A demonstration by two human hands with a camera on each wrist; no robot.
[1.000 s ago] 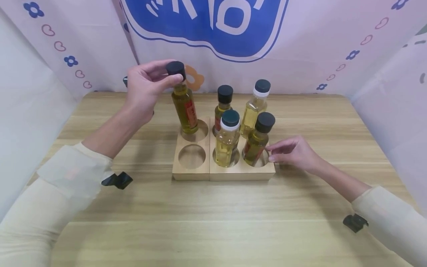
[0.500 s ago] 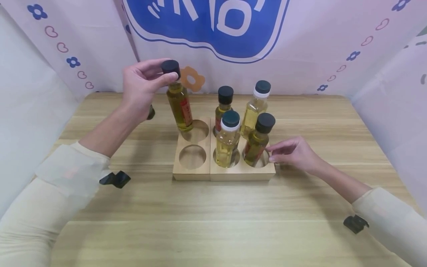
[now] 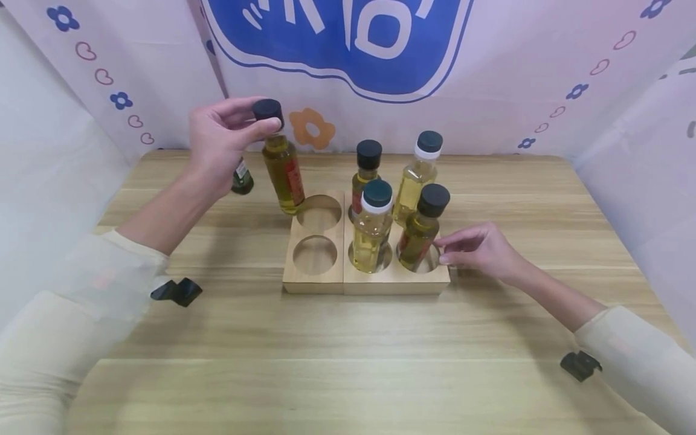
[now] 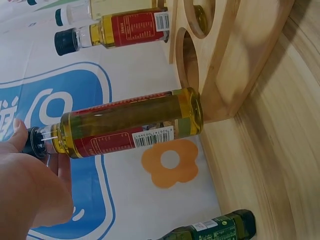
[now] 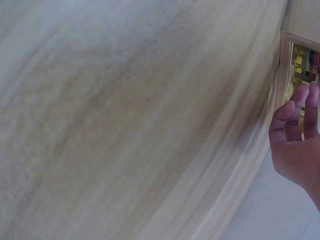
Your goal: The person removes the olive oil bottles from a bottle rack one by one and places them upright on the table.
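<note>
My left hand grips the black cap of an oil bottle with a red label. In the head view it hangs slightly tilted at the rear left corner of the wooden bottle rack, its base outside the round holes. The left wrist view shows the label and barcode of this bottle, with the thumb on the cap. My right hand touches the rack's right side with bent fingers; in the right wrist view its fingertips lie against the rack's side.
In the rack stand two black-capped oil bottles and two green-capped bottles of paler oil. The two left holes hold no bottle. A dark green bottle stands behind my left wrist. A printed sheet backs the table.
My left hand has carried the oil bottle leftward, from over the rear left hole to the rack's left edge. More of the dark green bottle shows. My right hand stays put.
</note>
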